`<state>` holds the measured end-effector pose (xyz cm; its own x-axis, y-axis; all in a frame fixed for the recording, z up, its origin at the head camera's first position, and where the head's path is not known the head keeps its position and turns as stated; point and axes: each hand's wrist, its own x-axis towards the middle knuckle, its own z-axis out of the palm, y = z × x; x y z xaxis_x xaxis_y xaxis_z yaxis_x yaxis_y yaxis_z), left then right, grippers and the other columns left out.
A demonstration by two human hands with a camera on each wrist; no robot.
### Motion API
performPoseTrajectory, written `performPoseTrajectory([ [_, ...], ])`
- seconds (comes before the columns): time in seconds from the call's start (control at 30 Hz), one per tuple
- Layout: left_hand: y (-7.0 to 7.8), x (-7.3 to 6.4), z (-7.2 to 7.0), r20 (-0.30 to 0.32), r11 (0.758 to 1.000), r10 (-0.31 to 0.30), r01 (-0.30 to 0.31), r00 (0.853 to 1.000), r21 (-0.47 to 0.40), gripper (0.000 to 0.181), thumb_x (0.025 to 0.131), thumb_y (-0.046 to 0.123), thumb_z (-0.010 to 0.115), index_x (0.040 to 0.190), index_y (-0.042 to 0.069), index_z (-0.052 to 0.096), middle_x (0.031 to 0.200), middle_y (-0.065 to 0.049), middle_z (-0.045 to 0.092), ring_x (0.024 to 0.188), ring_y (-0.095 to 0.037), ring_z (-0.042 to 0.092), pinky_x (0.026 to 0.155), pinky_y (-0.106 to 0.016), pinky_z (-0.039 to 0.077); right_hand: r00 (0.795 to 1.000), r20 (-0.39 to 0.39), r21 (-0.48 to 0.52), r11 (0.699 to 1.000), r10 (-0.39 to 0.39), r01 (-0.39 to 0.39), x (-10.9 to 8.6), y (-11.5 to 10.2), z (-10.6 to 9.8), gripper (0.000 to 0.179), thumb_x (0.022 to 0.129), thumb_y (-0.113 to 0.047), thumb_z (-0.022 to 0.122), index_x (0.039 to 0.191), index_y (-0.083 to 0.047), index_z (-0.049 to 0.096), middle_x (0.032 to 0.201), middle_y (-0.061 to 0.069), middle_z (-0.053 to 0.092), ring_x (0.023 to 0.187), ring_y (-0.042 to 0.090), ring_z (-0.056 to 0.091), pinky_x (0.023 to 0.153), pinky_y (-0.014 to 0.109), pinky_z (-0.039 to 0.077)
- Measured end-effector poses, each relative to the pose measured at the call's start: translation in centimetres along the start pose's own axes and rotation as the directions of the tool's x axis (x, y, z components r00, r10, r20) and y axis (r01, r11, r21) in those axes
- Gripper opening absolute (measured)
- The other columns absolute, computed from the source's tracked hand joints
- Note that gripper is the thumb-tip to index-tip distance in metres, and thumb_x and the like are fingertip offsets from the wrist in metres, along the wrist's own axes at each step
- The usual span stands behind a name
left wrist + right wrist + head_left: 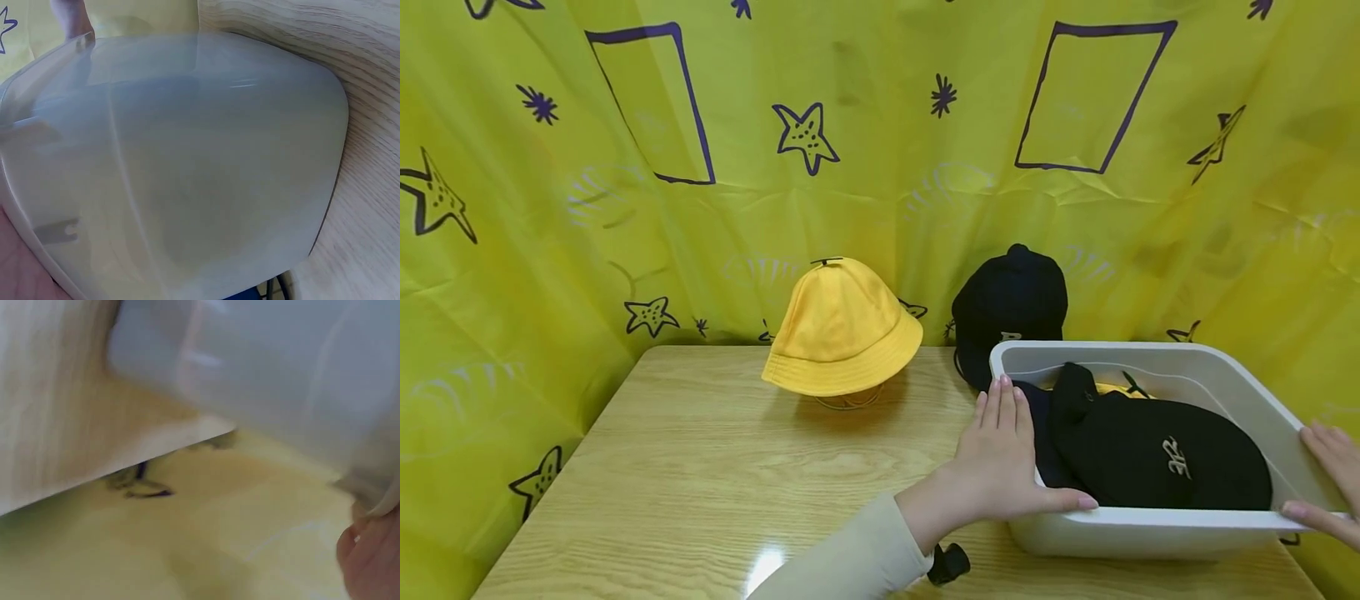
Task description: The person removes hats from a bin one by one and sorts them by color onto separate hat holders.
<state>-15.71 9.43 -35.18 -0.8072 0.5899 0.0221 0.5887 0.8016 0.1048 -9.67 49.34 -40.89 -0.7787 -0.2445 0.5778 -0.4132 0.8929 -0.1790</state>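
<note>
A whitish plastic bin stands at the right of the table with black caps inside, one bearing an embroidered mark. A bit of yellow cloth shows behind them. My left hand rests on the bin's left front corner, fingers straight along the rim and thumb over the front rim. At the opposite front corner my right hand touches the rim, partly out of frame. The left wrist view shows the bin's outer wall; the blurred right wrist view shows part of my right hand.
A yellow bucket hat sits on a wire stand at the back centre. Behind the bin is a black cap, raised upright. A small black object lies near my left sleeve. Yellow patterned cloth hangs behind the wooden table.
</note>
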Motion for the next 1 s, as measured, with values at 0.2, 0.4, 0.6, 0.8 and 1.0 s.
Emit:
performPoseTrajectory([
  [0.2, 0.2, 0.1, -0.2, 0.001, 1.000, 0.001, -0.001, 1.000, 0.013, 0.118, 0.070, 0.091, 0.028, 0.152, 0.007, 0.013, 0.159, -0.013, 0.005, 0.146, -0.024, -0.003, 0.118, -0.033, 0.009, 0.998, -0.041, 0.073, 0.996, -0.045, 0.048, 0.0, 0.6, -0.3, 0.086, 0.086, -0.034, 0.068, 0.151, -0.031, 0.013, 0.152, -0.026, 0.008, 0.139, -0.007, 0.003, 0.112, 0.013, -0.001],
  [0.4, -0.2, -0.4, 0.1, -0.013, 1.000, 0.003, -0.003, 1.000, 0.017, 0.118, 0.070, 0.091, 0.027, 0.151, 0.006, 0.015, 0.159, -0.014, 0.007, 0.146, -0.025, -0.002, 0.118, -0.034, 0.009, 1.000, -0.017, 0.072, 0.997, -0.004, 0.005, 0.0, -0.4, 0.0, 0.084, 0.088, -0.033, 0.065, 0.151, -0.034, 0.010, 0.150, -0.027, 0.004, 0.137, -0.006, -0.002, 0.111, 0.014, -0.005],
  [0.6, -1.1, -1.2, 0.4, -0.031, 1.000, 0.010, -0.010, 0.999, -0.005, 0.117, 0.071, 0.090, 0.029, 0.151, 0.005, 0.018, 0.158, -0.015, 0.009, 0.146, -0.027, -0.001, 0.118, -0.035, 0.010, 1.000, 0.023, 0.089, 0.996, -0.010, 0.008, 0.5, -1.7, 0.3, 0.081, 0.090, -0.029, 0.061, 0.151, -0.032, 0.009, 0.152, -0.026, 0.000, 0.137, -0.008, -0.005, 0.110, 0.016, -0.009],
  [0.8, -2.0, -1.9, 0.1, -0.025, 1.000, 0.015, -0.015, 1.000, -0.012, 0.115, 0.073, 0.088, 0.030, 0.151, 0.004, 0.019, 0.158, -0.014, 0.009, 0.146, -0.027, 0.000, 0.117, -0.035, 0.009, 0.996, 0.093, 0.000, 1.000, 0.003, -0.003, 0.8, -2.9, 0.2, 0.086, 0.090, -0.030, 0.061, 0.153, -0.010, 0.005, 0.156, -0.012, -0.004, 0.136, -0.007, -0.011, 0.110, 0.016, -0.011],
  [1.0, -2.6, -2.5, 0.0, -0.030, 0.999, 0.030, -0.031, 0.999, -0.034, 0.115, 0.074, 0.087, 0.032, 0.150, 0.002, 0.017, 0.158, -0.016, 0.008, 0.146, -0.028, -0.001, 0.118, -0.036, 0.007, 0.996, 0.091, 0.031, 0.999, 0.014, -0.017, 1.1, -4.2, 0.0, 0.083, 0.093, -0.034, 0.057, 0.151, -0.001, 0.008, 0.154, -0.014, -0.004, 0.135, -0.008, -0.011, 0.109, 0.015, -0.011],
])
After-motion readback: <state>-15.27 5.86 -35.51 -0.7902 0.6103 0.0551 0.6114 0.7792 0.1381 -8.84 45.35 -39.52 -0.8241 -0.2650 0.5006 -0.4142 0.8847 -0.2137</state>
